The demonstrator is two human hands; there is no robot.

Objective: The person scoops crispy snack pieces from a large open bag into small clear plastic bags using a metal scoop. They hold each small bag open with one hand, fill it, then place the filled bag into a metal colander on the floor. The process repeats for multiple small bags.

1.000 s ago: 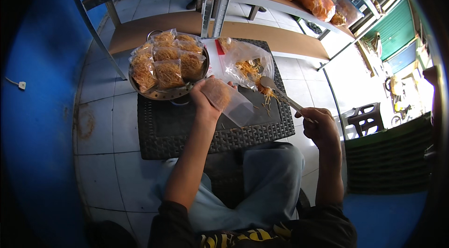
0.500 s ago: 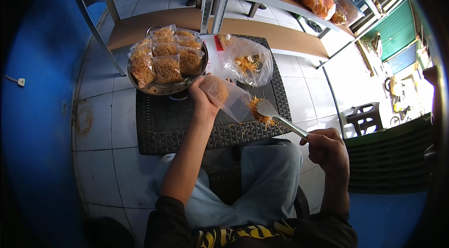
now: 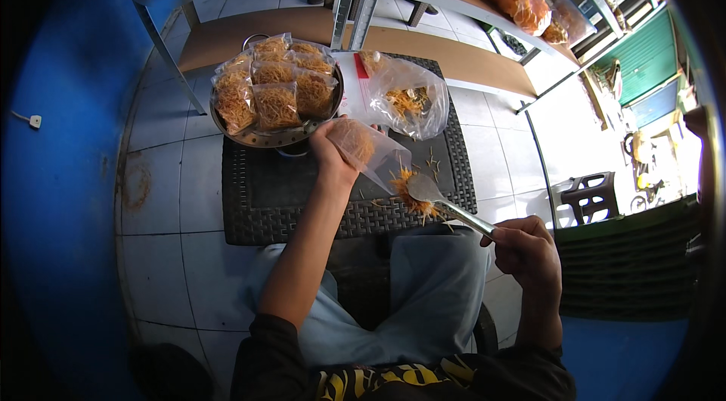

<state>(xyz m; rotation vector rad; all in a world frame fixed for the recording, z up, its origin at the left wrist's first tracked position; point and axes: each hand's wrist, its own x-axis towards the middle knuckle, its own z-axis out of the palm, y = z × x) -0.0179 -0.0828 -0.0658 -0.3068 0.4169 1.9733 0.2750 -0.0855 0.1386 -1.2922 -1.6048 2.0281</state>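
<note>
My left hand (image 3: 331,151) is closed around a clear plastic bag (image 3: 382,156), tilted with its mouth toward the right. Golden shredded strands fill the bag's closed end. In my right hand (image 3: 527,251) is a large metal spoon (image 3: 463,213), gripped by the end of its handle. A clump of orange shreds (image 3: 411,195) sits at the spoon's bowl, right at the bag's mouth. Beyond my left hand stands a round metal pan (image 3: 265,140) holding several filled packets (image 3: 277,104). To its right lies a larger open plastic bag (image 3: 427,110) with more shreds inside.
Everything stands on a dark woven-pattern table (image 3: 261,212), with loose shreds scattered near the bag. Metal-framed shelves (image 3: 454,60) rise behind it, stacked with bagged snacks (image 3: 518,4). A dark plastic stool (image 3: 588,198) stands to the right, and a blue wall (image 3: 68,144) to the left.
The spoon with its clump of shreds has shifted slightly left and down, closer against the bag's mouth. My left hand keeps hold of the bag. The whole view has tilted slightly.
</note>
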